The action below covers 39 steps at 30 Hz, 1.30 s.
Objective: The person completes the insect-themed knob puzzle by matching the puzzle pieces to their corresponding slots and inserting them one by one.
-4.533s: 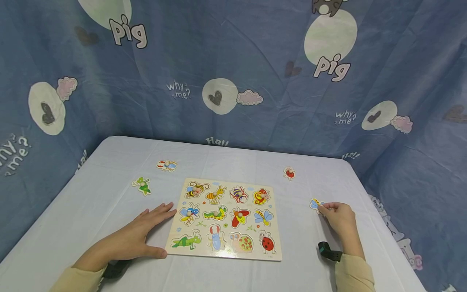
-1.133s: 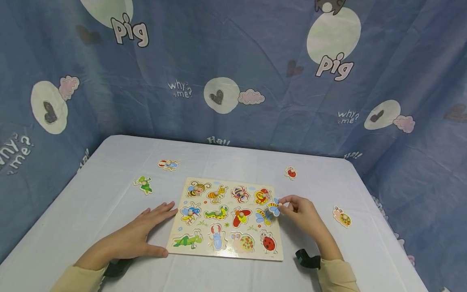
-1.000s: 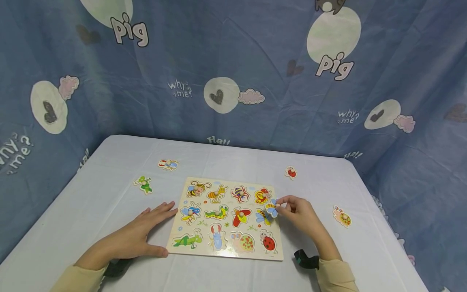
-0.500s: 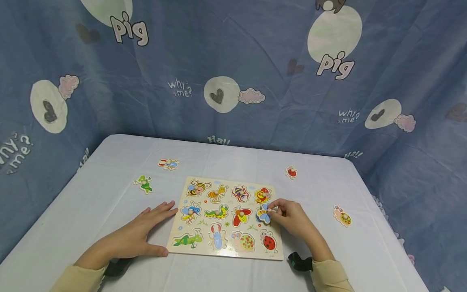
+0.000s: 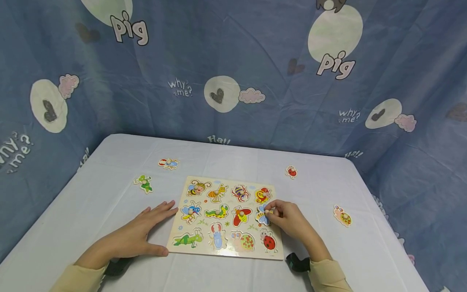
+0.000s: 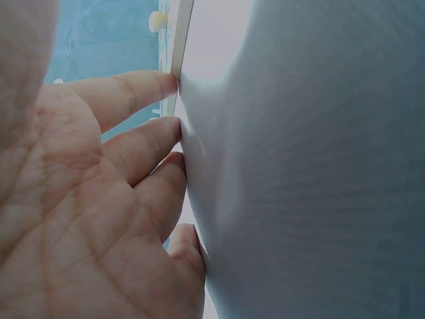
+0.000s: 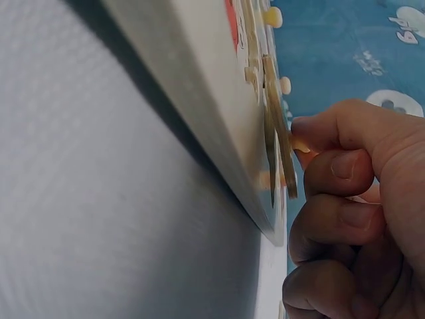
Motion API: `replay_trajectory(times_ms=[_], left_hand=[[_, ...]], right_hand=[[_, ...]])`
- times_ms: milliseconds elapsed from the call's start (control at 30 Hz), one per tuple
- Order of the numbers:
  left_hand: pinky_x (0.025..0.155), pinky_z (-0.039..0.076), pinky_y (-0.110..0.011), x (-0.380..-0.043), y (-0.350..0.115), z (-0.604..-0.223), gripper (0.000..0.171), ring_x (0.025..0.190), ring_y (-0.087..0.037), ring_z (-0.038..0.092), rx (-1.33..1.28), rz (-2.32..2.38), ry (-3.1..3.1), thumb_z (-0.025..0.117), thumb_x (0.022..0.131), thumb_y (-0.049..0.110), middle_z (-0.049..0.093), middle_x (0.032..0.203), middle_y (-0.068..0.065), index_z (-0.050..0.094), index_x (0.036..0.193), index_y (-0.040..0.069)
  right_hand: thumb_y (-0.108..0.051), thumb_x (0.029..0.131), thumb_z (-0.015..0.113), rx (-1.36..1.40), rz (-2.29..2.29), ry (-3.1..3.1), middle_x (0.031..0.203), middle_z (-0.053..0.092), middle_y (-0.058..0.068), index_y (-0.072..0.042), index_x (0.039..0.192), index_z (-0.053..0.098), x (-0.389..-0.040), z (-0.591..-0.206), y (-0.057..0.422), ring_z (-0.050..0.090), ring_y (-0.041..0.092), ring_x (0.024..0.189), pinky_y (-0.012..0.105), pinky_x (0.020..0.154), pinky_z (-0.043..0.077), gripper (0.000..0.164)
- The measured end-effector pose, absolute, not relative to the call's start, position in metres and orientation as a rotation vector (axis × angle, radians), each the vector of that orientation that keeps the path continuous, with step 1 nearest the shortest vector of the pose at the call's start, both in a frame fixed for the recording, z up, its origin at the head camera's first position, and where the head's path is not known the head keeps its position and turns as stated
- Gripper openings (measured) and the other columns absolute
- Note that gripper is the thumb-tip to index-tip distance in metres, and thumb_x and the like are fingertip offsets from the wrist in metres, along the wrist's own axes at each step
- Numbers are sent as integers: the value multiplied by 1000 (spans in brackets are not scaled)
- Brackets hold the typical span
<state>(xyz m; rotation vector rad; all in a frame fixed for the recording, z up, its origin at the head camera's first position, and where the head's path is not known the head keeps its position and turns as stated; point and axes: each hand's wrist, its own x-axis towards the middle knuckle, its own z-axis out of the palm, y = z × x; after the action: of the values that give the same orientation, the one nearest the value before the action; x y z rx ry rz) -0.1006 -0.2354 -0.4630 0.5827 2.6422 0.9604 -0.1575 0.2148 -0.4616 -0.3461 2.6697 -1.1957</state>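
My right hand pinches the knob of a wooden dragonfly puzzle piece with blue wings and a striped body. The piece overlaps the dragonfly recess at the right of the wooden insect puzzle board. Seen from the right wrist, the piece stands slightly tilted and proud of the board's face. My left hand rests with fingers spread and straight, index fingertip and thumb at the board's left edge. Bee, ant, spider, butterfly, mosquito, caterpillar and firefly pieces sit in the board; pictured recesses fill the bottom row.
Loose knobbed pieces lie on the white cloth: a stag beetle and a green grasshopper at left, a ladybug behind the board's right side, a snail at far right. A blue printed curtain hangs behind the table.
My right hand has carried the dragonfly piece from the right of the table leftward onto the board, over its recess, and lowered it. The snail piece is now uncovered. The left hand stays put.
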Motion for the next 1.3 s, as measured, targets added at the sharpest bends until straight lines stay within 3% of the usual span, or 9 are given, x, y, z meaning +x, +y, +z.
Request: replay_trajectory(times_ms=[1300], left_hand=[[129, 15, -74, -101, -235, -465, 111, 165, -45, 22, 561, 960, 2639, 93, 70, 59, 31, 178, -9, 46, 164, 23]], right_hand=[[-17, 96, 79, -244, -1158, 2684, 64, 51, -6, -9, 100, 73, -159, -461, 215, 42, 6, 57, 18, 50, 31, 11]])
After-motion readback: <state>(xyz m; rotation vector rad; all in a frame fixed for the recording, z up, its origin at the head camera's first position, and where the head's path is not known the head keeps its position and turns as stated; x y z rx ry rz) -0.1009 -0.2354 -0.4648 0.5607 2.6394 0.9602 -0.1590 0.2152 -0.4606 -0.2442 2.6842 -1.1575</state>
